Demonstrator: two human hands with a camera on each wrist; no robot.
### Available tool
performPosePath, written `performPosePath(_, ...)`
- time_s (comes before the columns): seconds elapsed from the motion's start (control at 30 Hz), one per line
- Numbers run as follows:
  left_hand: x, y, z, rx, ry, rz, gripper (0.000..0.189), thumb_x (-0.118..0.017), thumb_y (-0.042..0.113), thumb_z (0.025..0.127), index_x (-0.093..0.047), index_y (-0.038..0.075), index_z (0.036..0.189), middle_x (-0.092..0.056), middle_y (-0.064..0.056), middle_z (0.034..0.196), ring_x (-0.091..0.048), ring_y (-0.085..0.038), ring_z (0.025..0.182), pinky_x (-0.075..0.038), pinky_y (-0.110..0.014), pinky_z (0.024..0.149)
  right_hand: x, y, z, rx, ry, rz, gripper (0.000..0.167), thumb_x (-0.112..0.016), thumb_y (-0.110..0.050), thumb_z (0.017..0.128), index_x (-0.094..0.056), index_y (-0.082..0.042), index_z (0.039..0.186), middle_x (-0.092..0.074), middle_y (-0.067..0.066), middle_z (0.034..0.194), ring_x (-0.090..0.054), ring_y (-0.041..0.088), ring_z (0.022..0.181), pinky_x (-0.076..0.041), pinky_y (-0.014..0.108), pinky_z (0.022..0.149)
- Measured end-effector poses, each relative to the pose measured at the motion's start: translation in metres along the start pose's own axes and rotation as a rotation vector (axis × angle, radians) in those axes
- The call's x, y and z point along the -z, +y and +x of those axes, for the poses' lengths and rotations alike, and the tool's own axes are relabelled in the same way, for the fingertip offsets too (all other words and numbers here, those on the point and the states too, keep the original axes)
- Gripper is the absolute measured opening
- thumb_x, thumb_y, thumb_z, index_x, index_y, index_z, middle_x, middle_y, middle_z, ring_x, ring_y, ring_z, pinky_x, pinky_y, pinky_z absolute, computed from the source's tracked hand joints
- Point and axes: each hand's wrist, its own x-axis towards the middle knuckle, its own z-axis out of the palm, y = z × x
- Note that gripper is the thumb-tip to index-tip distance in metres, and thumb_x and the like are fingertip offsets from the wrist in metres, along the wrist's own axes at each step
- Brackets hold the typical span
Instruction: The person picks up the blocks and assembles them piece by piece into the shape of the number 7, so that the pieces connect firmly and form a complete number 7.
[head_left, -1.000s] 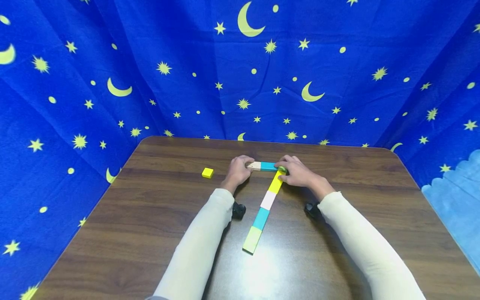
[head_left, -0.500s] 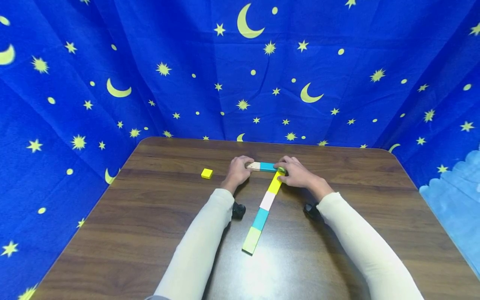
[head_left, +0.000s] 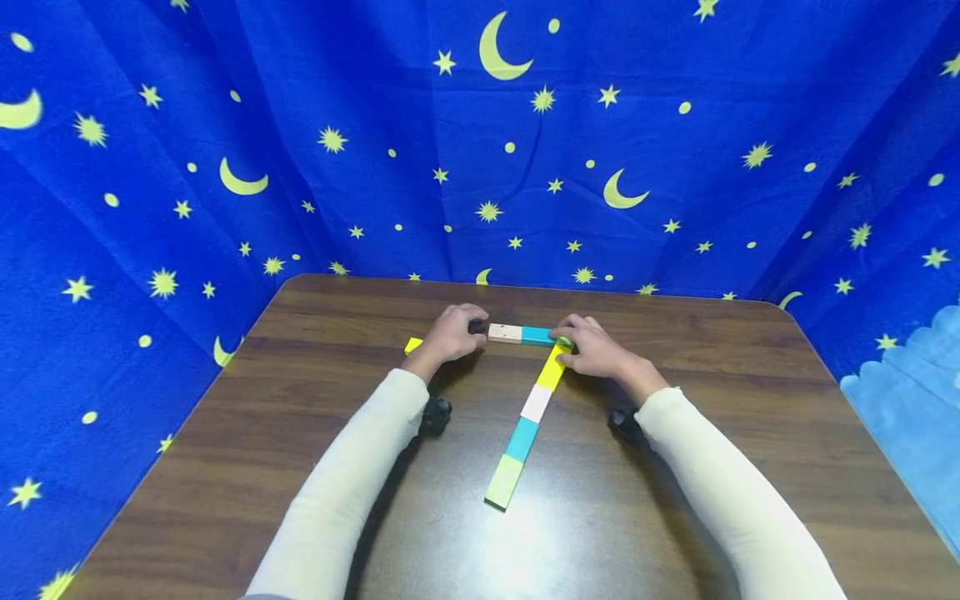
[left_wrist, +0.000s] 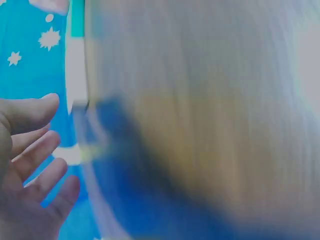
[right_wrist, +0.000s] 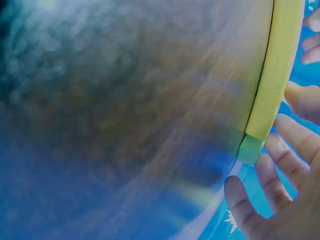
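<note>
My left hand (head_left: 453, 333) is just left of a pale wooden block (head_left: 505, 333), fingers apart and nothing between them; the left wrist view shows a gap between the thumb (left_wrist: 37, 112) and the block's end. A teal block (head_left: 536, 336) adjoins the pale one. My right hand (head_left: 596, 347) holds the corner where a light green block (head_left: 564, 341) meets a yellow block (head_left: 552, 367), index finger over the green one and thumb by the yellow side. From the yellow block a white block (head_left: 536, 402), another teal block (head_left: 522, 438) and a pale green block (head_left: 503, 482) run toward me.
A loose yellow square block (head_left: 412, 344) lies behind my left wrist, partly hidden. The brown wooden table (head_left: 712, 500) ends at a blue curtain (head_left: 487, 150) with moons and stars. Black wrist cameras (head_left: 435, 415) hang below both sleeves.
My left hand has let go of the pale wooden block's end and moved left, now partly covering the loose yellow block. My right hand and the rows of blocks have stayed in place.
</note>
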Motion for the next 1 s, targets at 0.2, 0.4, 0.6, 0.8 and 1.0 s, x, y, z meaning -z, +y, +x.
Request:
performPosePath(0.2,0.034,-0.035,-0.017,-0.029,-0.054,0.086,0.043,-0.066,0.013,0.089,-0.062,0.002,0.131,-0.059,-0.016,0.141,-0.049,-0.035,0.136,-0.035,-0.045,0.119,0.0,-0.001,-0.001,-0.014,-0.015,0.012,0.045,-0.063,-0.018,0.093,-0.059,-0.007,0.136,-0.051,0.019,0.136,-0.044,0.038,0.125,-0.041,0.057,0.106)
performPosePath(0.4,0.048,-0.067,-0.033,-0.058,-0.103,0.074,0.041,-0.067,0.011,0.087,-0.065,0.0,0.126,-0.063,-0.02,0.135,-0.054,-0.038,0.131,-0.041,-0.049,0.114,-0.001,0.001,-0.002,-0.016,-0.013,0.012,0.044,-0.063,-0.019,0.094,-0.059,-0.008,0.136,-0.051,0.018,0.136,-0.044,0.037,0.124,-0.041,0.057,0.105)
performPosePath(0.6,0.051,-0.075,-0.043,-0.037,-0.168,-0.016,0.042,-0.065,0.016,0.09,-0.064,0.003,0.129,-0.06,-0.02,0.138,-0.06,-0.035,0.121,-0.044,-0.049,0.11,-0.001,0.003,-0.003,-0.014,-0.011,0.012,0.045,-0.062,-0.019,0.094,-0.058,-0.007,0.137,-0.05,0.019,0.136,-0.044,0.038,0.124,-0.041,0.058,0.105)
performPosePath(0.8,0.054,-0.074,-0.049,-0.029,-0.191,-0.035,0.046,-0.063,0.013,0.088,-0.061,0.005,0.134,-0.058,-0.02,0.141,-0.056,-0.035,0.125,-0.044,-0.051,0.11,0.0,0.003,-0.003,-0.007,-0.005,0.019,0.044,-0.062,-0.018,0.094,-0.058,-0.007,0.137,-0.051,0.019,0.135,-0.044,0.036,0.122,-0.042,0.057,0.103)
performPosePath(1.0,0.051,-0.079,-0.052,-0.059,-0.183,-0.005,0.049,-0.064,0.001,0.082,-0.063,0.005,0.131,-0.059,-0.021,0.138,-0.056,-0.036,0.124,-0.045,-0.051,0.108,0.002,0.0,-0.002,0.002,-0.002,0.01,0.044,-0.063,-0.019,0.093,-0.059,-0.007,0.135,-0.052,0.018,0.133,-0.046,0.035,0.12,-0.043,0.055,0.102)
